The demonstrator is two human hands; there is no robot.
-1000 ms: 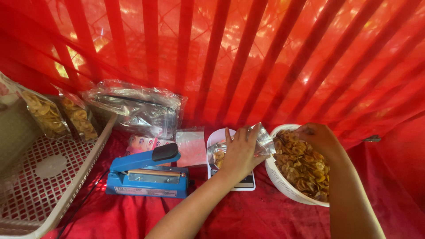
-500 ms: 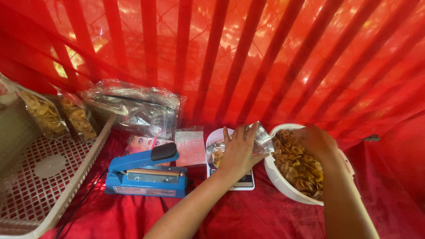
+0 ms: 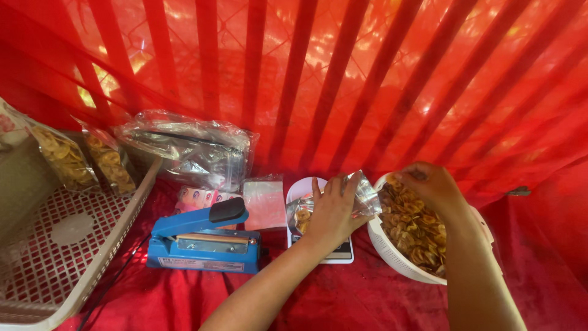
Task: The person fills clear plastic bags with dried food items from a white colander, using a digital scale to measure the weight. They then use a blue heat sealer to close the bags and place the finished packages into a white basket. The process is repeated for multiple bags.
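At the far left stood a white perforated basket (image 3: pixel 58 263) with two filled packets of chips (image 3: pixel 79 160) propped against its far wall. To its right, at the back, lay a heap of empty clear bags (image 3: pixel 190 147); nearer sat a blue heat sealer (image 3: pixel 205 240), its black-handled arm slightly raised, with a few small flat pouches (image 3: pixel 263 202) just beyond it. Right of the sealer, a small white kitchen scale (image 3: pixel 321 248) carried a clear plastic bag (image 3: pixel 361 193), already part-filled with chips. The left hand (image 3: pixel 334 211) grasped that bag, fingers wrapped over it, holding its mouth tilted toward the right. Touching the scale's right side was a white bowl (image 3: pixel 398 260) heaped with fried chips (image 3: pixel 416 227). The right hand (image 3: pixel 432 187) hovered over the bowl's far rim, fingers curled downward into the chips (whether any were pinched could not be told). The step in hand appeared to be filling the bag by the handful; the next move would call for carrying chips leftward into the held-open mouth without spilling onto the red cloth (image 3: pixel 367 300).
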